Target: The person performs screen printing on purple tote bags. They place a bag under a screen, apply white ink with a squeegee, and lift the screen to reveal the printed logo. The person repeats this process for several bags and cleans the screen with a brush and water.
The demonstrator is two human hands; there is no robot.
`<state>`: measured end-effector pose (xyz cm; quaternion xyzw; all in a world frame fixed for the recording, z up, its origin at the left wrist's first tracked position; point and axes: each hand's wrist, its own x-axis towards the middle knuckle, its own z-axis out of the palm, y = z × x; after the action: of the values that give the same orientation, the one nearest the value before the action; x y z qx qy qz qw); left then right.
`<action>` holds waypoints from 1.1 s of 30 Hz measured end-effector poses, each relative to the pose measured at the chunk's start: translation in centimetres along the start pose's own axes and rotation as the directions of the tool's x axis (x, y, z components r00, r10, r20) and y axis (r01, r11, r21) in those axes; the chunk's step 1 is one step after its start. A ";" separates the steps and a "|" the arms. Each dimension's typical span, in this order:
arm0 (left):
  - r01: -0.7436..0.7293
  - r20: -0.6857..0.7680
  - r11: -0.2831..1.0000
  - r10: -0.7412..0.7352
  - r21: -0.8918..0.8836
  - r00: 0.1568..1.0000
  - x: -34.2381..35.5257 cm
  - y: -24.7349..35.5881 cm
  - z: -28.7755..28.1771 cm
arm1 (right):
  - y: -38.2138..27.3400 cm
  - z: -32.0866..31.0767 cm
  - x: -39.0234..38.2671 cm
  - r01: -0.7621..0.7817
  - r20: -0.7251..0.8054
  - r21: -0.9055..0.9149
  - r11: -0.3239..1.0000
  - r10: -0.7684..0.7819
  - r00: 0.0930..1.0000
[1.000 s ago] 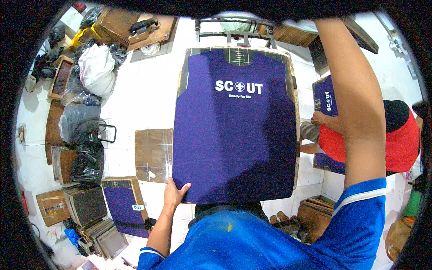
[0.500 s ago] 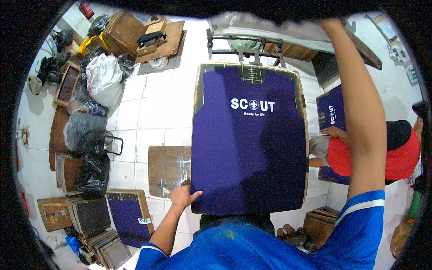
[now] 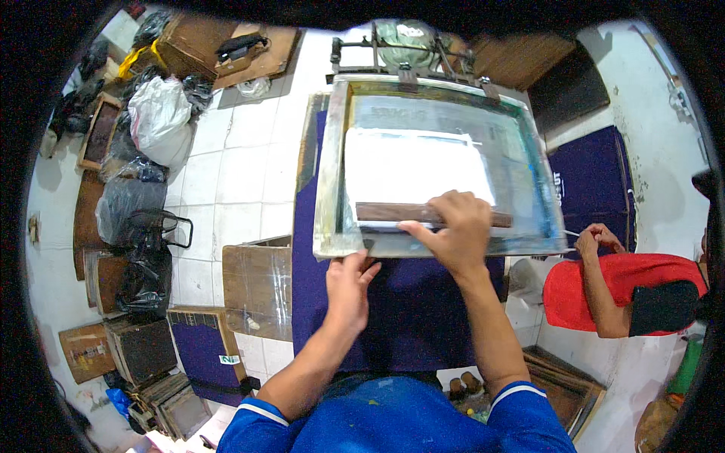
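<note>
A screen printing frame (image 3: 329,174), pale and paint-stained, lies over the dark purple shirt (image 3: 411,317) on its board in front of me. Thick white ink (image 3: 415,162) covers the middle of its mesh. My right hand (image 3: 462,230) is closed around the dark wooden handle of a squeegee (image 3: 393,213), which lies crosswise at the near edge of the ink. At the frame's near left corner, my left hand (image 3: 350,291) grips the rim with its fingers. The shirt's printed chest is hidden under the frame.
Metal hinge clamps (image 3: 408,75) hold the frame's far side. At right, a person in red (image 3: 612,294) works beside another purple shirt board (image 3: 596,177). Plastic bags (image 3: 158,117), stacked screens (image 3: 143,347) and a wooden board (image 3: 257,291) stand to the left.
The raised frame has come down over the shirt. My right hand has dropped from overhead onto the squeegee, and my left hand has moved from the board's side to the frame's near rim.
</note>
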<state>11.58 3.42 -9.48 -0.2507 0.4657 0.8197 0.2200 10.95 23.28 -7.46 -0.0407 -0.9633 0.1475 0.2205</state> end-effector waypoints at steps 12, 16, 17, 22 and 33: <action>0.308 -0.035 0.872 -0.319 0.380 0.947 8.9 -5.1 -9.0 | 6.5 7.9 1.9 0.057 0.392 0.153 0.987 -0.114 0.913; 0.285 -0.081 0.788 -0.289 0.545 0.954 8.4 -4.2 -10.2 | 8.1 8.8 6.8 0.010 0.362 0.146 0.989 -0.063 0.930; 0.252 -0.095 0.727 -0.251 0.639 0.963 8.1 -3.7 -10.5 | 8.6 9.1 7.9 -0.041 0.417 0.109 0.993 -0.009 0.909; -0.169 0.039 0.284 0.413 0.944 0.910 6.8 -3.2 -9.9 | 10.5 9.9 10.9 -0.037 0.514 0.053 0.998 0.004 0.858; -0.197 0.224 -0.115 0.327 0.974 0.918 9.5 -4.6 -7.9 | 10.7 10.5 13.1 -0.091 0.565 0.025 0.995 0.061 0.823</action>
<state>8.49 -0.12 -21.82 0.0467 0.9588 0.2408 0.1436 -5.28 32.56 -14.30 -0.0282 -0.9789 0.1862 -0.0787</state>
